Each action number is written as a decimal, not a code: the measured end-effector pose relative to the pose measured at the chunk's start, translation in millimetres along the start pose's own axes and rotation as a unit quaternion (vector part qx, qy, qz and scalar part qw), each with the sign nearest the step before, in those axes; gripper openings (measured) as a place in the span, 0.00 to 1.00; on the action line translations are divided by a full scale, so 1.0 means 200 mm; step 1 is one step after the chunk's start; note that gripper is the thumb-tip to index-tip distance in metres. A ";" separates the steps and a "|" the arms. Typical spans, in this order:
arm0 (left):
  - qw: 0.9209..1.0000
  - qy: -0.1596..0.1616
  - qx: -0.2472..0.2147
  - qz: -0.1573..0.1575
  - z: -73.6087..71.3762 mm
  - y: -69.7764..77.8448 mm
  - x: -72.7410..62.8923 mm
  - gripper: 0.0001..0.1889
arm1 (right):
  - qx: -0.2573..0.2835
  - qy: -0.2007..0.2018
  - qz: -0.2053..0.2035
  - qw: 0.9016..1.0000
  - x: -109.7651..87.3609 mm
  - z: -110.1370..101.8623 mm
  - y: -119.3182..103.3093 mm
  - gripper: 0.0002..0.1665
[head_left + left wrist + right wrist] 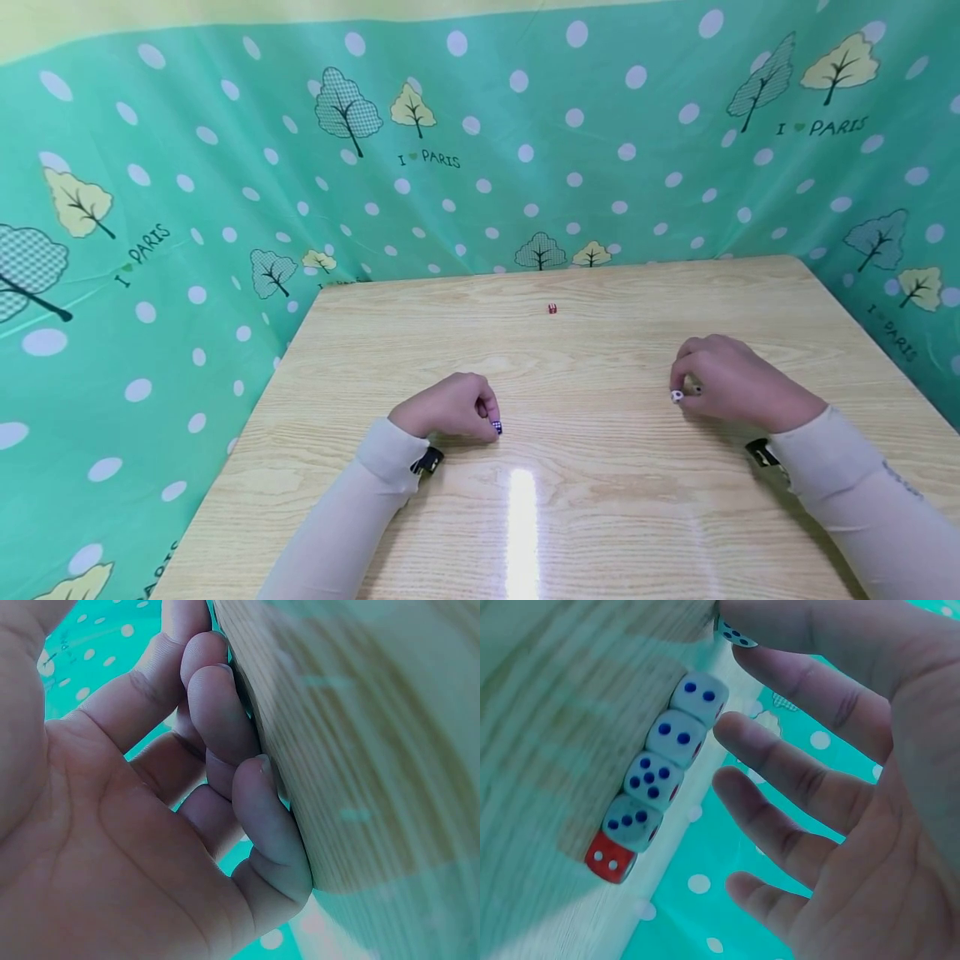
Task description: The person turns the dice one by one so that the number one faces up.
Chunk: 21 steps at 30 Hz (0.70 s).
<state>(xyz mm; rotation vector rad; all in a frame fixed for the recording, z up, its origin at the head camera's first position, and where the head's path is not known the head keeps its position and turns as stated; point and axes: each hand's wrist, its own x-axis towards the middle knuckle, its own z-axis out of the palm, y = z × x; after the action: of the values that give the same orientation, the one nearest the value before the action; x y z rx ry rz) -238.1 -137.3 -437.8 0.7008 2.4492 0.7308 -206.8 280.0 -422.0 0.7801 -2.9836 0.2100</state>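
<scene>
In the head view my left hand pinches a small dark blue die between thumb and fingertip, close to the table. That die does not show in the left wrist view, where several fingers of the left hand curl near the wooden surface. On the right, my right hand pinches a white die. In the right wrist view this die is partly covered by the thumb. Beside the fingers runs a touching row of several white dice with blue pips, ending in a red die.
Small red dice, too tiny to count, lie toward the table's far edge. The wooden table is bordered at the back and sides by a green dotted cloth. A bright light reflection crosses the front of the tabletop.
</scene>
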 end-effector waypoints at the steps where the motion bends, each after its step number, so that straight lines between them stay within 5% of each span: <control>1: 1.000 0.000 0.000 0.000 0.00 0.00 0.00 0.06 | 0.000 0.000 0.001 1.000 0.00 0.00 0.01 0.14; 21: 1.000 0.000 0.000 -0.002 0.00 -0.01 0.00 0.06 | 0.009 -0.014 0.040 0.999 -0.01 -0.01 0.06 0.14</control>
<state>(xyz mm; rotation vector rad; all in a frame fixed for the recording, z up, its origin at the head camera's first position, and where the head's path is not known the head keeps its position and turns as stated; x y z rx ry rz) -238.6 -138.1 -439.2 0.6953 2.4507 0.7297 -210.1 292.1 -421.0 0.6704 -3.0471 0.2330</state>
